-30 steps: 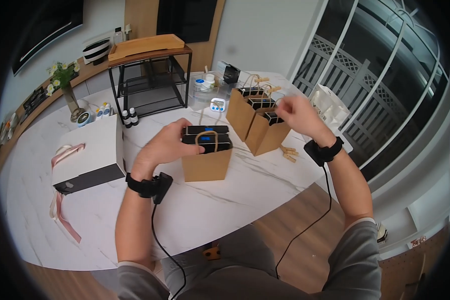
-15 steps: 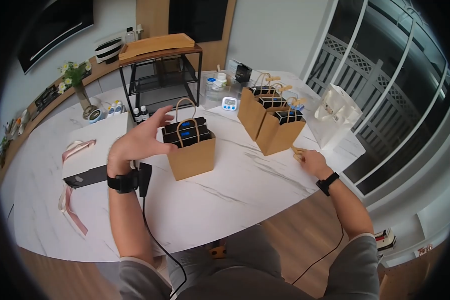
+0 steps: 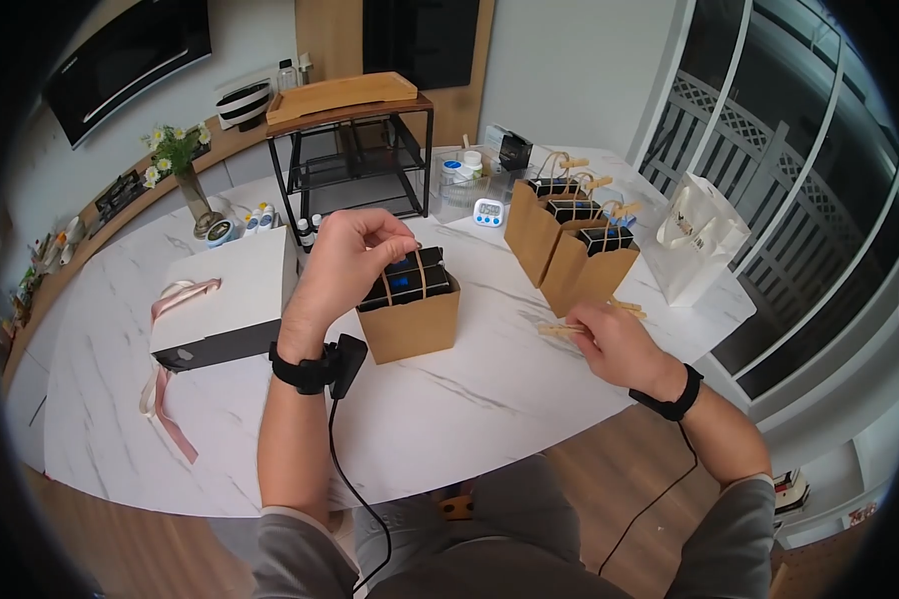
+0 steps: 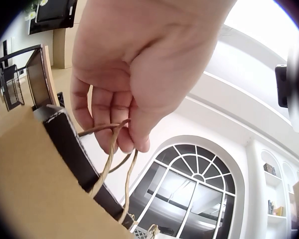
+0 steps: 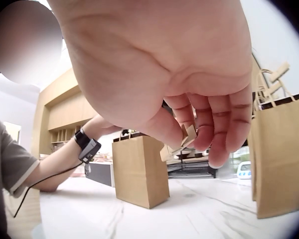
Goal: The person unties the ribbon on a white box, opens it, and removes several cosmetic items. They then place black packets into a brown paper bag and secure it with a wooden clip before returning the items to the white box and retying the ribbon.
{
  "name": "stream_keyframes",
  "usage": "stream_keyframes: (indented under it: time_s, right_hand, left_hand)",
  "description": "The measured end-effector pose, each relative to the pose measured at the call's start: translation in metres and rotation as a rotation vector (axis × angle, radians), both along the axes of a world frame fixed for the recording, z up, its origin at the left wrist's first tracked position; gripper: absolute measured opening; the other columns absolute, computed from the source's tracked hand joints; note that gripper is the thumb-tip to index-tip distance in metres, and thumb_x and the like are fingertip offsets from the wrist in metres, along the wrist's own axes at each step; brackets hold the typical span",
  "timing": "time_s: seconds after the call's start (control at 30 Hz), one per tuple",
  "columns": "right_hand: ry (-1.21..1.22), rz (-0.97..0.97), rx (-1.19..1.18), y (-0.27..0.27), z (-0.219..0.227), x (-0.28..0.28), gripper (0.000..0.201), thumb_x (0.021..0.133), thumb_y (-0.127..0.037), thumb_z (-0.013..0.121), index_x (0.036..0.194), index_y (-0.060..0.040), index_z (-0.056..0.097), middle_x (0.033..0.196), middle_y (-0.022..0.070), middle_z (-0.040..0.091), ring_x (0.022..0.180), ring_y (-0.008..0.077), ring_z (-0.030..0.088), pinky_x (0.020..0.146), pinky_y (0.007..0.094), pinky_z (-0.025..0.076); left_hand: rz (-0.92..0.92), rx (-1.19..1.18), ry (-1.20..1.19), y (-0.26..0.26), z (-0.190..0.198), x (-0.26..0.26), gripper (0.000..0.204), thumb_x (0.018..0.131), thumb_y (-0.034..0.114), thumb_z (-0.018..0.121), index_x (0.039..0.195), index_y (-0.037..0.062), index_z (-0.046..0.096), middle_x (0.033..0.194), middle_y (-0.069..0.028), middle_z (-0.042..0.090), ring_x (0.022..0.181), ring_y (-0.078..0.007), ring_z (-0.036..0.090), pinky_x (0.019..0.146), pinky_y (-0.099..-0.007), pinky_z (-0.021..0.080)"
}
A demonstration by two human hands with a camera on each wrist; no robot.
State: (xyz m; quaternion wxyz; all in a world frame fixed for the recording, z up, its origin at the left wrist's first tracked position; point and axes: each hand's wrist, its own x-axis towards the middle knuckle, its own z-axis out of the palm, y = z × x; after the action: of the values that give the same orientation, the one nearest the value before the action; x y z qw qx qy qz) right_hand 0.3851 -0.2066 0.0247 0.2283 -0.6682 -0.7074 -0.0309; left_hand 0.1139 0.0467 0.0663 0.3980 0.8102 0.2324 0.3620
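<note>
In the head view, a small brown paper bag stands upright on the table with black boxes filling its top. My left hand is over that bag. Its thumb and fingertips pinch the twisted paper handles, gathered together in the left wrist view. To the right, my right hand pinches a wooden clothespin that points left toward the bag. The right wrist view shows this clothespin between thumb and fingers. Loose clothespins lie just beyond the right hand.
Several similar brown bags stand in a row at right, with clothespins on their handles. A white bag is beyond them. At left sits a white box with ribbon. A timer and black rack stand behind.
My right hand left the bag row, reached down to the loose clothespins, and has come left with one. My left hand went from the bag's side to open beside it, then up onto its handles.
</note>
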Motion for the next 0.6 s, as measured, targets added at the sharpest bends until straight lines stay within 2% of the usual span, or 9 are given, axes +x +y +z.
stream_keyframes:
  time_s: [0.07, 0.2, 0.3, 0.37, 0.4, 0.47, 0.6]
  right_hand:
    - [0.106, 0.020, -0.069, 0.011, 0.018, -0.018, 0.014, 0.094, -0.003, 0.067, 0.107, -0.0010, 0.061, 0.083, 0.0220, 0.069, 0.082, 0.0448, 0.068, 0.070, 0.0529, 0.053]
    - [0.187, 0.084, -0.045, 0.039, 0.041, -0.045, 0.012, 0.098, -0.005, 0.065, 0.108, -0.0013, 0.059, 0.083, 0.0238, 0.068, 0.082, 0.0458, 0.067, 0.068, 0.0536, 0.051]
    - [0.227, 0.090, -0.043, 0.061, 0.052, -0.058, 0.011, 0.099, -0.005, 0.064, 0.108, -0.0001, 0.062, 0.083, 0.0250, 0.069, 0.082, 0.0454, 0.068, 0.069, 0.0517, 0.052]
    - [0.287, 0.170, 0.033, 0.074, 0.052, -0.062, 0.012, 0.098, -0.005, 0.064, 0.107, 0.0021, 0.068, 0.085, 0.0253, 0.070, 0.082, 0.0448, 0.069, 0.071, 0.0493, 0.053]
    - [0.286, 0.172, 0.033, 0.080, 0.053, -0.062, 0.012, 0.098, -0.005, 0.064, 0.107, 0.0021, 0.068, 0.085, 0.0253, 0.070, 0.082, 0.0448, 0.069, 0.071, 0.0493, 0.053]
    - [0.267, 0.228, 0.086, 0.092, 0.057, -0.063, 0.014, 0.096, -0.003, 0.064, 0.104, 0.0040, 0.072, 0.086, 0.0253, 0.071, 0.083, 0.0441, 0.069, 0.073, 0.0471, 0.054]
    - [0.190, 0.202, 0.066, 0.103, 0.082, -0.073, 0.015, 0.095, -0.003, 0.064, 0.104, 0.0051, 0.073, 0.087, 0.0252, 0.071, 0.083, 0.0439, 0.070, 0.074, 0.0463, 0.055]
  left_hand:
    - [-0.006, 0.081, 0.020, -0.004, 0.004, -0.005, 0.010, 0.093, 0.007, 0.080, 0.096, -0.0019, 0.077, 0.083, -0.0033, 0.076, 0.080, -0.0091, 0.067, 0.076, -0.0264, 0.056]
    - [-0.038, 0.142, 0.083, -0.006, 0.009, -0.015, 0.011, 0.091, 0.007, 0.082, 0.097, -0.0014, 0.077, 0.085, -0.0033, 0.077, 0.083, -0.0102, 0.068, 0.078, -0.0281, 0.056]
    - [-0.030, 0.163, 0.133, 0.000, 0.012, -0.026, 0.017, 0.089, 0.008, 0.083, 0.103, -0.0004, 0.079, 0.088, -0.0036, 0.078, 0.087, -0.0111, 0.069, 0.082, -0.0302, 0.057]
    - [-0.049, 0.170, 0.137, 0.002, 0.014, -0.033, 0.024, 0.089, 0.007, 0.083, 0.111, -0.0003, 0.079, 0.091, -0.0036, 0.077, 0.090, -0.0119, 0.070, 0.087, -0.0315, 0.058]
    - [-0.046, 0.171, 0.136, 0.005, 0.014, -0.037, 0.024, 0.089, 0.007, 0.083, 0.111, -0.0003, 0.079, 0.091, -0.0036, 0.077, 0.090, -0.0119, 0.070, 0.087, -0.0315, 0.058]
    - [-0.162, 0.172, 0.110, 0.010, 0.012, -0.042, 0.032, 0.088, 0.011, 0.082, 0.116, -0.0033, 0.077, 0.090, -0.0076, 0.079, 0.089, -0.0160, 0.072, 0.092, -0.0343, 0.057]
    - [-0.170, 0.155, 0.103, 0.011, 0.013, -0.045, 0.030, 0.089, 0.008, 0.080, 0.116, -0.0037, 0.077, 0.091, -0.0071, 0.078, 0.086, -0.0150, 0.072, 0.090, -0.0325, 0.058]
